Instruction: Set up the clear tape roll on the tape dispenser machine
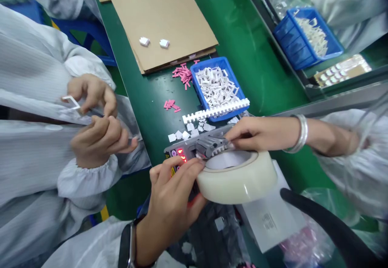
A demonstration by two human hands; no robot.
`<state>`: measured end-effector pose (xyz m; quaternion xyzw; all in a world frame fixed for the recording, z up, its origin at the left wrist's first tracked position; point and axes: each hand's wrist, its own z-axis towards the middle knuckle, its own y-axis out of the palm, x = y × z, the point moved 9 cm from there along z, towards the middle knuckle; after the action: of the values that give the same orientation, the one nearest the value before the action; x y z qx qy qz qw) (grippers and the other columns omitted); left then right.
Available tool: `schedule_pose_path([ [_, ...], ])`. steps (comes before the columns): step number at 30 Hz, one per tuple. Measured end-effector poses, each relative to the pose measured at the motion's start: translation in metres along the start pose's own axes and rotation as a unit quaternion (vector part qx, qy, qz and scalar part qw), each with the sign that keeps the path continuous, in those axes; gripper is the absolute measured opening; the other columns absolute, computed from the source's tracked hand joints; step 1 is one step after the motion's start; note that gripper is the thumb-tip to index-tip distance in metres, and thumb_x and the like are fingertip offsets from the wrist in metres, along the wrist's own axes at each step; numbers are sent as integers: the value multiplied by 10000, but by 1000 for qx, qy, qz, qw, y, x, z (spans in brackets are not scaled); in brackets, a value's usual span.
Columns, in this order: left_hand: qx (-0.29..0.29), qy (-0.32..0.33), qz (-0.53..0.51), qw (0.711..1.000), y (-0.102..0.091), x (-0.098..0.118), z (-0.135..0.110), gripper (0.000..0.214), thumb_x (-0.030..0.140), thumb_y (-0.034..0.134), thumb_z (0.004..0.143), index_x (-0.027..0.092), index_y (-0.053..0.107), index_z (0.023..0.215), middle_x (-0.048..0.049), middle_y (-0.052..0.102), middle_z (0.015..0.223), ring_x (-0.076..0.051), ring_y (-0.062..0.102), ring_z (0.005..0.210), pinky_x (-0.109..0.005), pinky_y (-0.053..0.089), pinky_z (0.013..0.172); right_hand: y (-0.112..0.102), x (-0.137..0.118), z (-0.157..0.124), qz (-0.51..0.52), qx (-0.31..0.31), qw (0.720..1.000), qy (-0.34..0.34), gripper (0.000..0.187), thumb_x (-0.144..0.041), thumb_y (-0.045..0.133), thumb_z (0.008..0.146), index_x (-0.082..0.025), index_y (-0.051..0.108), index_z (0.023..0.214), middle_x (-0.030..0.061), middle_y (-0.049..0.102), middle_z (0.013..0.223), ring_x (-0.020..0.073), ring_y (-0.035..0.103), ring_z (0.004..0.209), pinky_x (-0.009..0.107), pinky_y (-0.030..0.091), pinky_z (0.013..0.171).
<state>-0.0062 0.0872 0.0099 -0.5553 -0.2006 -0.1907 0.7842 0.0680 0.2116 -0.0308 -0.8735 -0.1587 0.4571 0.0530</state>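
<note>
Where the two hands meet: a grey machine (190,146) with lit red digits (181,153) and a dark grey ribbed part (210,144) on top, close beside a wide roll of tape (239,183), glossy, milky-clear, pale-cored and tilted.
Left hand, the one with the watch (129,243): hand (171,189) at the roll's near edge, fingertips drawn together; I cannot tell what, if anything, they pinch.
Right hand, the one with the bangle (301,134): hand (257,132) at the ribbed part's far end, fingers bent in close; their grip I cannot make out.
Beyond the machine: loose white squares (194,132), a toothed white strip (216,111) leaning on a blue bin (222,60) of white pieces (216,86), and small pink pieces (182,74) beside the bin.
Farther up the table: cardboard (172,17) bearing two white blocks (164,43).
Across the table edge: a co-worker, fingers on a bent white piece (72,101).
In the way: the roll and left hand cover much of the machine; a blurred black bar (327,223) crosses before a white box (269,223).
</note>
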Motion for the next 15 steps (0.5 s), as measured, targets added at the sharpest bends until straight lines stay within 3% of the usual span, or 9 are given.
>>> schedule_pose_path([
  [3, 8, -29, 11, 999, -2, -4, 1, 206, 167, 578, 804, 170, 627, 1005, -93, 673, 961, -263, 542, 929, -381, 351, 735, -22, 8, -16, 29, 79, 996, 13, 312, -285, 517, 857, -153, 718, 1056, 32, 671, 786, 107, 544, 649, 225, 419, 578],
  [7, -2, -45, 12, 999, 0, -8, 3, 217, 153, 571, 780, 160, 648, 982, -94, 641, 922, -262, 529, 899, -373, 347, 703, -45, 29, -47, 107, 200, 972, 55, 334, -364, 575, 850, -201, 698, 1114, -21, 564, 608, 83, 455, 533, 234, 369, 518],
  [11, -9, -39, 5, 999, 0, -9, 5, 248, 147, 592, 759, 156, 652, 1000, -84, 650, 897, -256, 545, 890, -366, 353, 707, -33, 45, -61, 264, 248, 930, 65, 370, -368, 686, 765, -144, 703, 1059, 13, 625, 691, 88, 523, 573, 243, 417, 535],
  [15, -12, -43, 2, 999, -2, -13, 2, 324, 169, 612, 761, 174, 619, 1085, -77, 673, 933, -255, 572, 899, -366, 366, 720, -18, 71, -70, 403, 338, 848, 62, 336, -323, 745, 693, -130, 713, 965, 49, 673, 747, 118, 620, 658, 260, 492, 610],
])
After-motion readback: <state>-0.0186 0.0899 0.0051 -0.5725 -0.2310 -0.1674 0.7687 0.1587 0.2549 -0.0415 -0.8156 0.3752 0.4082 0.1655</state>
